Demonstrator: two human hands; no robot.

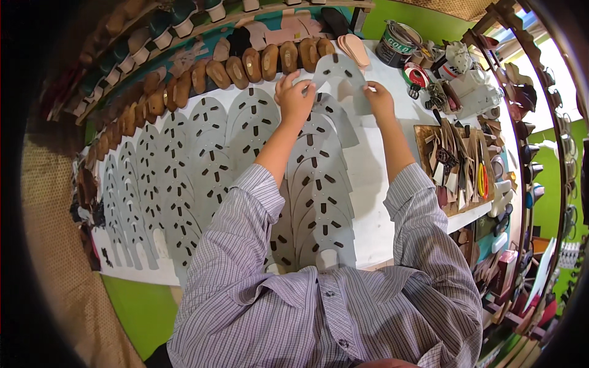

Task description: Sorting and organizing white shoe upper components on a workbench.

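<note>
Between my hands hangs a grey, arch-shaped shoe upper piece with small dark tabs on it. My left hand pinches its left end, and my right hand grips the right end between thumb and fingers. The piece is lifted over the far end of a column of overlapping grey uppers of the same shape. More such columns lie side by side to the left, each piece partly covering another and marked with dark tabs.
Brown wooden shoe lasts line the far edge of the white table. A paint can and assorted bottles stand at the far right. Knives and tools lie on a brown board. Shelving with shoes rises on the right.
</note>
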